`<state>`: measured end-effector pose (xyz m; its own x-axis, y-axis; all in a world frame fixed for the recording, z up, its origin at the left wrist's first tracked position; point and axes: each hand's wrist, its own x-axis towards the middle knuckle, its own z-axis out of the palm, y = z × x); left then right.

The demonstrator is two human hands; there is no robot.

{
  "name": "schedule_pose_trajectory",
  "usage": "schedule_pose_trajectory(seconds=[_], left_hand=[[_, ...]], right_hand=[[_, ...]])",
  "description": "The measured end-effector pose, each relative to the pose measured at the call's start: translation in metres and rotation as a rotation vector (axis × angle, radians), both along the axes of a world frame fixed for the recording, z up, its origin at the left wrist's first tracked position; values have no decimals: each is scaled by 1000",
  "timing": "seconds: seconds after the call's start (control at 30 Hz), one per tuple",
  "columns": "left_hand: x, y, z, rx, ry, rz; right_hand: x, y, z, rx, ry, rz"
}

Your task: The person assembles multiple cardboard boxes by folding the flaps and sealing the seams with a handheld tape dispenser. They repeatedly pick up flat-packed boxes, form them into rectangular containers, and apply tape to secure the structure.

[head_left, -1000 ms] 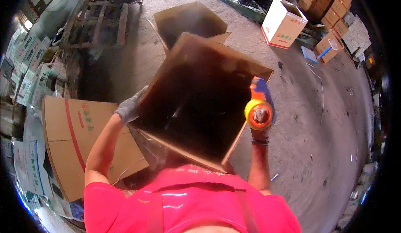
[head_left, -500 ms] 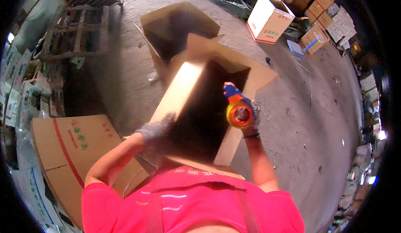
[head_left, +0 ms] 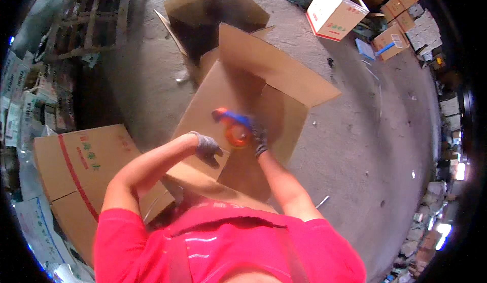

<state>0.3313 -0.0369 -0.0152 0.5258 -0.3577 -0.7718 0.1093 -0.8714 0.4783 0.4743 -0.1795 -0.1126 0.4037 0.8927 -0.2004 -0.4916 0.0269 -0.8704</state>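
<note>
In front of me an open cardboard box point(head_left: 289, 110) stands with its far flap raised and its brown inner faces showing. My right hand point(head_left: 259, 140), in a grey glove, is closed round a blue and orange tape dispenser point(head_left: 237, 118), slightly blurred by motion. The dispenser carries a roll of tape and hangs over the box opening. My left hand point(head_left: 207, 149), also gloved, is bent at the wrist over the box's left side. Its thumb and fingers are apart, with nothing seen between them. Whether it touches the cardboard I cannot tell.
Another open box point(head_left: 223, 4) stands just beyond. A printed carton point(head_left: 86, 166) lies at my left, below a wooden pallet point(head_left: 94, 24). A white box point(head_left: 337, 11) stands at the far right near stacked cartons point(head_left: 403, 1). Grey floor point(head_left: 355, 156) extends to the right.
My right hand has swung the tape dispenser leftward, from the box's right edge to over its middle. My left hand has come off the left flap and moved slightly right. The box's inside looks brighter.
</note>
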Motion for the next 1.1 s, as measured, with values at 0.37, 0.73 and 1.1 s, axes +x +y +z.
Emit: schedule_pose_trajectory(seconds=[0.37, 0.73, 1.1], left_hand=[[-109, 5, 65, 435, -952, 617], [38, 36, -133, 893, -1185, 990], [13, 90, -178, 74, -1099, 1852]], right_hand=[[28, -11, 40, -111, -87, 117], [231, -15, 236, 233, -515, -526], [144, -128, -13, -469, -792, -470]])
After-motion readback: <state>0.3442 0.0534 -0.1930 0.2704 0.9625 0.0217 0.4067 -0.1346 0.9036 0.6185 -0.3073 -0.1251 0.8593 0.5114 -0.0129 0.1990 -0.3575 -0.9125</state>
